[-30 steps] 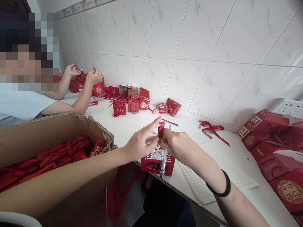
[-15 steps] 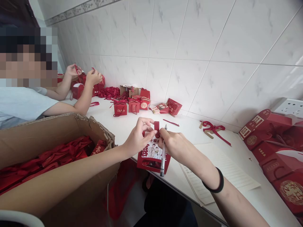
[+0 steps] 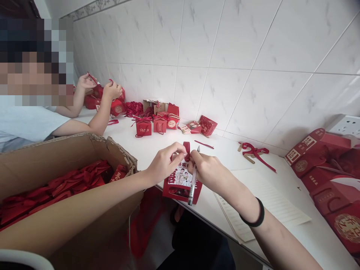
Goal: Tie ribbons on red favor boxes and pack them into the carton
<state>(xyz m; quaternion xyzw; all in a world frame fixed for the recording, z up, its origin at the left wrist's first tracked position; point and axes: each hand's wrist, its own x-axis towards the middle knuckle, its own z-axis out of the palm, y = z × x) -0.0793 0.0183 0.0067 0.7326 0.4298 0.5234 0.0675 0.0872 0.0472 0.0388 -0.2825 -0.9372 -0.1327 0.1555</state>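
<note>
"Ribbon [image 3: 186, 145]! Which hand has it?"

"The left hand [image 3: 165, 163] pinches it between thumb and finger, in the middle of the frame."

"And the right hand [image 3: 207, 167]?"

"It's curled around a pen [image 3: 192, 185] with the tip up. Its fingertips are right beside the ribbon, but I can't tell if they pinch it too."

"Where's the red box [image 3: 180, 180]?"

"Just under both hands, low in the middle, at the edge of the white table [image 3: 225, 157]. It has two people drawn on it."

"What else is there?"

"Papers [image 3: 270, 195] lie at the lower right. A big cardboard box [image 3: 62, 150] with red things [image 3: 70, 183] in it is at the lower left. At the upper left, another person [image 3: 33, 118] holds a thin red strip [image 3: 92, 78]."
</note>
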